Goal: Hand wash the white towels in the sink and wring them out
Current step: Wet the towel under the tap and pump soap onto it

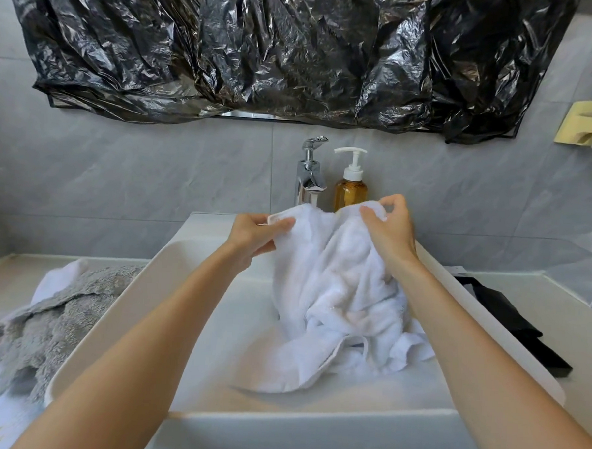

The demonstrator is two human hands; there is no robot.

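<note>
At a grey-tiled wall (pixel 119 167) under black plastic sheeting (pixel 280 48), the left hand (pixel 253 235) and right hand (pixel 388 229) pinch a white towel (pixel 332 288) above the white sink (pixel 119 304), its tail inside the basin.

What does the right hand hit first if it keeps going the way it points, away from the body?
Likely the soap bottle. The right hand, pinching the towel edge, points toward the back wall, with the bottle just beyond its fingertips. Depth is unclear; it might pass right of the bottle and reach the wall.
</note>
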